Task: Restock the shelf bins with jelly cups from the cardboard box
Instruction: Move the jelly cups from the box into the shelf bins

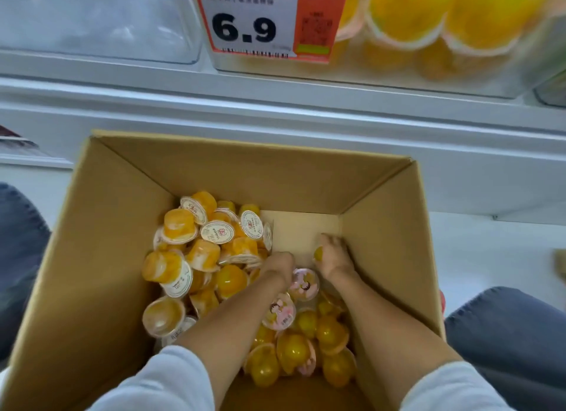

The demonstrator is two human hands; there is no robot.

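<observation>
Since the small yellow plastic jelly cups [232, 280] look light, stiff-walled and smooth, with thin peel lids, they'll likely slide on each other and dent if squeezed hard. Best taken round the side wall, or scooped several at once. They lie loose in a heap on the floor of the open brown cardboard box [92, 257], mostly on the left and near side; the far right corner is bare.

The right hand [335, 256] is down at the box floor, fingers curled round one yellow cup [318, 253] that peeks out at the thumb side. The left hand [277, 268] is knuckles-up with its fingers buried in the heap; can't tell if it grips anything. Both forearms reach steeply down, with pale sleeves [159, 386] at the elbows.

Above, a clear plastic shelf bin [490, 80] holds orange cups, and a second clear bin [190, 43] sits to its left. A white price tag [254, 21] reads 6.9.
</observation>
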